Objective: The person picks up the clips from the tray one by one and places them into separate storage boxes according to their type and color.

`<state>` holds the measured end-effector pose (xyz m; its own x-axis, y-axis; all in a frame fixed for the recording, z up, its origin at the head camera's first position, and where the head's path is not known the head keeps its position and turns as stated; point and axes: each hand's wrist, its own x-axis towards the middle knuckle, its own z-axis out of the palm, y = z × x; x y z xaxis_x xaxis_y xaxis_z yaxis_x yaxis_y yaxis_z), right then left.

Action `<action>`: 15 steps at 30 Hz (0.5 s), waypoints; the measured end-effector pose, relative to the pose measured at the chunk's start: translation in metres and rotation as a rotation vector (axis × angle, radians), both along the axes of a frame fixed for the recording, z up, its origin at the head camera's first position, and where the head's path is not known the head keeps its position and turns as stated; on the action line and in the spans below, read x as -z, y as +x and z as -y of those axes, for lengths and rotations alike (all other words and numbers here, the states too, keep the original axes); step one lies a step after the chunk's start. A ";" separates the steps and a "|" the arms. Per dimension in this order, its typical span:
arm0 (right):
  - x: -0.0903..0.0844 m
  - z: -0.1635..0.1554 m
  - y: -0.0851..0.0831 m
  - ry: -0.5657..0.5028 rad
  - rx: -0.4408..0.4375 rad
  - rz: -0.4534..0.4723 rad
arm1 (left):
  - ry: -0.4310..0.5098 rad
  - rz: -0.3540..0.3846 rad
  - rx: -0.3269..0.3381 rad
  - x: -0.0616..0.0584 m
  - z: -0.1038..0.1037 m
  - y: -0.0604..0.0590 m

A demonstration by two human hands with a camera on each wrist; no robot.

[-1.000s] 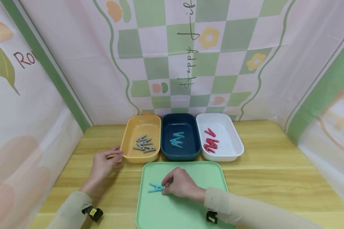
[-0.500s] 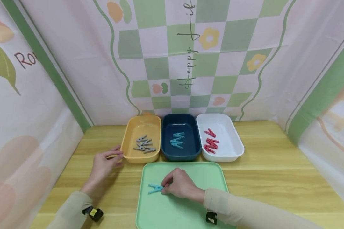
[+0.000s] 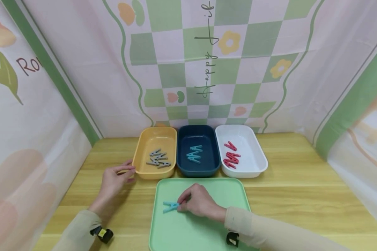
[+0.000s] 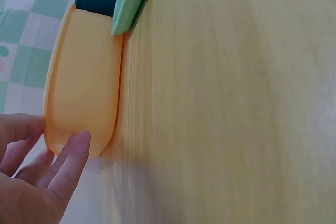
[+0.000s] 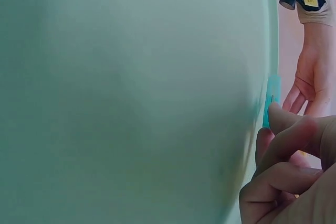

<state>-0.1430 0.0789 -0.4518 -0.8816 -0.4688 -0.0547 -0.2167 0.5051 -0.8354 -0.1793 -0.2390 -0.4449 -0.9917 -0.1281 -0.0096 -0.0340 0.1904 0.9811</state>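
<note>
My right hand (image 3: 198,201) is over the green tray (image 3: 204,230), pinching one end of a light blue clothespin (image 3: 170,207) between thumb and fingers. The clothespin's two spread legs point left, close over the tray. In the right wrist view the clothespin (image 5: 271,93) is partly hidden behind the fingertips. My left hand (image 3: 114,179) touches the near left corner of the yellow box (image 3: 139,150) with fairly straight fingers. The left wrist view shows those fingers (image 4: 76,153) spread at the end of the yellow box (image 4: 86,66).
Beside the yellow box, with its grey clothespins (image 3: 158,158), stands a dark blue box (image 3: 198,170) with light blue clothespins (image 3: 194,153). A white box (image 3: 251,153) with red clothespins (image 3: 231,157) is at the right. A patterned cloth (image 3: 226,76) hangs behind the wooden table (image 3: 289,195).
</note>
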 end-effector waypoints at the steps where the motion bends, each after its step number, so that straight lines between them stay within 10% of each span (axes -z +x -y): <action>1: -0.001 -0.001 0.000 -0.001 0.002 0.002 | 0.000 -0.001 0.000 0.000 0.000 0.000; 15: -0.030 -0.029 -0.011 -0.012 0.030 0.018 | 0.015 0.001 0.005 -0.001 0.000 0.002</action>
